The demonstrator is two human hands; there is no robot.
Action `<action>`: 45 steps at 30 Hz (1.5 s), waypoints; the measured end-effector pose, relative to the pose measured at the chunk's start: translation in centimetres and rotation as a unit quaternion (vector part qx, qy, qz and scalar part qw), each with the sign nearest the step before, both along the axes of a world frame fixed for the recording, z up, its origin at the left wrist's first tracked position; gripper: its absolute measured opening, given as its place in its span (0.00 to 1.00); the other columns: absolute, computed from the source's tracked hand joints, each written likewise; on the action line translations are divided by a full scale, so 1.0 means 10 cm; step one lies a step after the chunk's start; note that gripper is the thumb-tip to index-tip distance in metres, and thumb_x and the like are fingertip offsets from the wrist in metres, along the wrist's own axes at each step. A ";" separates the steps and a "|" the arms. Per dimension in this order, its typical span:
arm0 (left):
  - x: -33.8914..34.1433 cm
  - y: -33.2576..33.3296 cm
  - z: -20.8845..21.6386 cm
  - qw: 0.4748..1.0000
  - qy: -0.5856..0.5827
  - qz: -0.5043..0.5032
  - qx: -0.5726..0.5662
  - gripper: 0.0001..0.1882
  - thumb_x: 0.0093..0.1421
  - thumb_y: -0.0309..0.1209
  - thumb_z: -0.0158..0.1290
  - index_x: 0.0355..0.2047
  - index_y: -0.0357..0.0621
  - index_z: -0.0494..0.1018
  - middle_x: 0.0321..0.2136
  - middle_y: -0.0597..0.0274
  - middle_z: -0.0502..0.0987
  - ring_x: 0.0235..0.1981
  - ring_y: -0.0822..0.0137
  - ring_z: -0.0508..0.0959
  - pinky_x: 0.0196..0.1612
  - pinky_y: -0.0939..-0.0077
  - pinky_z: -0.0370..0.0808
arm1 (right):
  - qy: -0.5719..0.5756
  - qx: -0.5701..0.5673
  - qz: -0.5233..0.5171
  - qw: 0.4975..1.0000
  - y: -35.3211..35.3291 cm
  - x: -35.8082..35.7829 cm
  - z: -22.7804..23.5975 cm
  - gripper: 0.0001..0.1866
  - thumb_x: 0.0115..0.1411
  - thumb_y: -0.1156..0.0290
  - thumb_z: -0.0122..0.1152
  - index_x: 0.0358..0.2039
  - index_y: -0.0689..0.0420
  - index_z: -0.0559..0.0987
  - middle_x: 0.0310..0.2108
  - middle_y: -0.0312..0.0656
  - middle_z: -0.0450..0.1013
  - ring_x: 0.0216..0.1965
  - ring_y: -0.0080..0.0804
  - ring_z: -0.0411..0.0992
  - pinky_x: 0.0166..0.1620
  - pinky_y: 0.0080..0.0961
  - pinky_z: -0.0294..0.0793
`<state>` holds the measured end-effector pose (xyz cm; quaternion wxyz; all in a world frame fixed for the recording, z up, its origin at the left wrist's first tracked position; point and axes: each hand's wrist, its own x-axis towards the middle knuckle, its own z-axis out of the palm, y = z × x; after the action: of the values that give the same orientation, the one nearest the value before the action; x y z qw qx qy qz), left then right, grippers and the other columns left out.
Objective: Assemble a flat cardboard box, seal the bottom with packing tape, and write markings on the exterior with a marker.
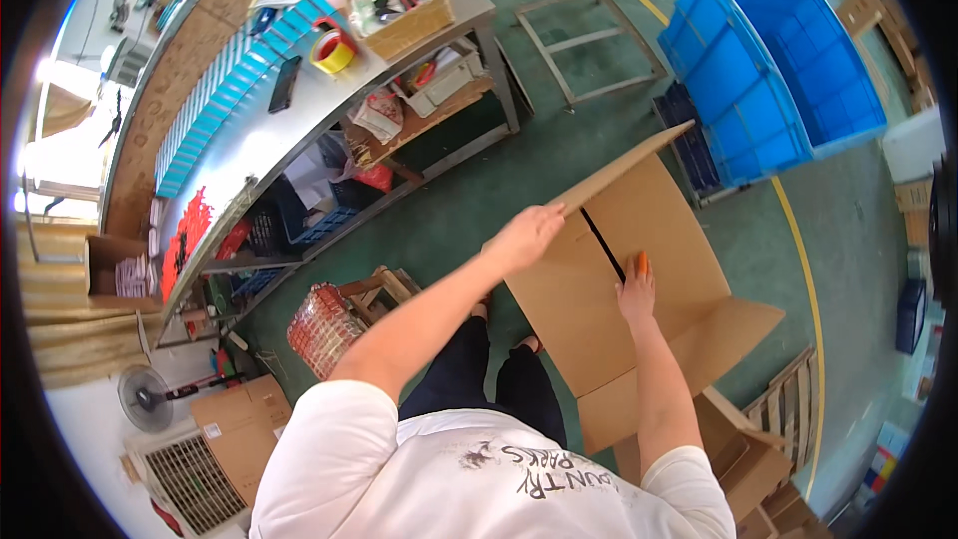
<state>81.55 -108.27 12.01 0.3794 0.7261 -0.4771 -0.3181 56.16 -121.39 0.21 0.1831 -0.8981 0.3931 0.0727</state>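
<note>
In front of the person's dark-trousered legs, the left hand (526, 238) has its fingers bent closely over the edge of a raised flap (629, 168), stiff and flat. That flap belongs to the carton (559, 284), smooth brown cardboard at the middle of the scene, a thin dark stripe (602, 245) running straight across it and other flaps splayed at its near and right sides. Further right, the right hand (636, 291) rests at the stripe's near end, fingers curled around a small orange tool (643, 264); its tip I can't make out.

Around them, from the left: a round black fan (147, 397) by the wall, then a long bench (254, 150) with a shiny metal top, bearing a phone (284, 84) and glossy yellow tape (332, 52). Near its right end, a red-and-white bundle (324, 329), crinkled and glossy, sits by rough wood. Green floor (399, 225) spreads beneath, with a bare metal frame (589, 45) at the far side. Rightward stand a ribbed blue plastic bin (738, 80), a slatted pallet (783, 404) nearer by, and a curving yellow floor line (798, 240).
</note>
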 end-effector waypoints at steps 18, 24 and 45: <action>-0.91 -0.01 -0.80 0.948 -0.273 -0.045 0.157 0.26 0.56 0.33 0.46 0.56 0.62 0.61 0.55 0.59 0.58 0.56 0.55 0.56 0.55 0.55 0.56 | -0.479 0.019 -0.318 0.818 -0.22 -0.33 1.03 0.36 0.60 0.55 0.42 0.62 0.62 0.45 0.64 0.48 0.40 0.66 0.39 0.37 0.65 0.35 0.35; -0.81 -0.04 -0.86 0.944 -0.278 -0.090 0.154 0.27 0.52 0.30 0.47 0.56 0.56 0.62 0.56 0.60 0.58 0.55 0.55 0.58 0.54 0.59 0.57 | -0.112 -0.093 -0.213 0.966 -0.32 0.45 0.11 0.43 0.54 0.49 0.52 0.62 0.58 0.47 0.64 0.53 0.41 0.64 0.53 0.36 0.62 0.52 0.32; 4.50 0.25 0.66 0.787 -0.284 0.479 0.264 0.36 0.51 0.54 0.48 0.51 0.38 0.63 0.48 0.41 0.68 0.50 0.47 0.69 0.51 0.56 0.64 | 0.092 -0.077 -0.217 0.969 -0.45 0.34 0.17 0.41 0.59 0.50 0.45 0.63 0.61 0.42 0.64 0.53 0.39 0.66 0.48 0.31 0.62 0.52 0.34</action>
<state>126.51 -105.77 18.59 0.1237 0.9909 -0.0514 0.0112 59.60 -125.88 1.95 0.0877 -0.7920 0.5985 0.0829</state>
